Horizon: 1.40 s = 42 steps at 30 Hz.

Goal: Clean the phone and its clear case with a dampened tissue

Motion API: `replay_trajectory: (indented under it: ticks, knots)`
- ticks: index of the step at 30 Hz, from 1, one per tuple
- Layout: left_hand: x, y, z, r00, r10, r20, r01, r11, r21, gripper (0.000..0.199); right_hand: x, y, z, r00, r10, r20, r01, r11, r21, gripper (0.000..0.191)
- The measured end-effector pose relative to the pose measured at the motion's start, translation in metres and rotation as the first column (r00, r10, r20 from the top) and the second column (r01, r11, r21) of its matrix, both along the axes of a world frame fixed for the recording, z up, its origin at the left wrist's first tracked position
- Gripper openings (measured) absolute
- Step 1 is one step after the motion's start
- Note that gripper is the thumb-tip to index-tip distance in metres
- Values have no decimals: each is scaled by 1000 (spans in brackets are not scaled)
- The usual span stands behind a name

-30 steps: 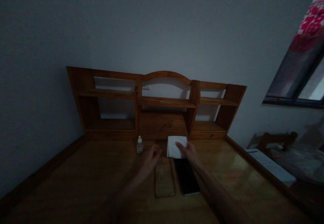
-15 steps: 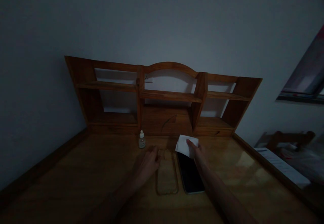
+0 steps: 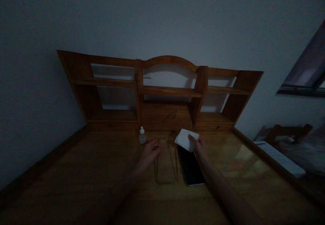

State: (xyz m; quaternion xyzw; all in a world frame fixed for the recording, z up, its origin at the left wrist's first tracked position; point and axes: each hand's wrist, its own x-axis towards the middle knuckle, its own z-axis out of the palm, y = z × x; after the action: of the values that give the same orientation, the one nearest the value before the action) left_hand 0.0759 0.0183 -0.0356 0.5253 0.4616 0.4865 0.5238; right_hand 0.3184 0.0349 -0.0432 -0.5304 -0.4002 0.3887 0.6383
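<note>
My right hand (image 3: 196, 147) pinches a white folded tissue (image 3: 185, 140) by its near corner, just above the top end of a black smartphone (image 3: 190, 169) lying face up on the wooden desk (image 3: 76, 170). My left hand (image 3: 149, 154) has its fingertips on the left edge of a clear phone case (image 3: 166, 162), which sits left of the smartphone. Beyond that hand stands a small white-capped dropper bottle (image 3: 142, 136). The dim light hides fine detail on the case.
A wooden shelf unit (image 3: 170, 91) runs along the back of the desk against the wall. To the right, past the desk's raised edge, are a white sheet of paper (image 3: 279, 159) and a wooden chair back (image 3: 286, 133). A window frame (image 3: 302, 91) shows at far right.
My view has tilted and shifted slightly. The case now looks clearer and sits a little farther up, at my left fingertips. The tissue stays in my right hand.
</note>
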Motion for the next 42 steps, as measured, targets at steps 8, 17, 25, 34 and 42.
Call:
replay_trajectory:
  ticks: [8, 17, 25, 34, 42]
  knots:
    - [16, -29, 18, 832, -148, 534, 223, 971, -80, 31, -29, -40, 19, 854, 45, 518, -194, 952, 237, 33]
    - [28, -29, 22, 809, -154, 567, 326, 920, -216, 51, -55, -49, 21, 469, 56, 881, -528, 817, 230, 63]
    - [40, -46, 33, 762, -183, 621, 394, 892, -222, 53, -65, -59, 27, 484, 138, 864, -574, 796, 194, 58]
    - [41, -45, 15, 586, -257, 768, 545, 827, -139, 57, -65, -57, 28, 492, 137, 860, -588, 781, 212, 53]
    - [43, -40, 7, 500, -261, 826, 565, 821, -83, 55, -62, -57, 31, 425, 154, 892, -618, 769, 162, 53]
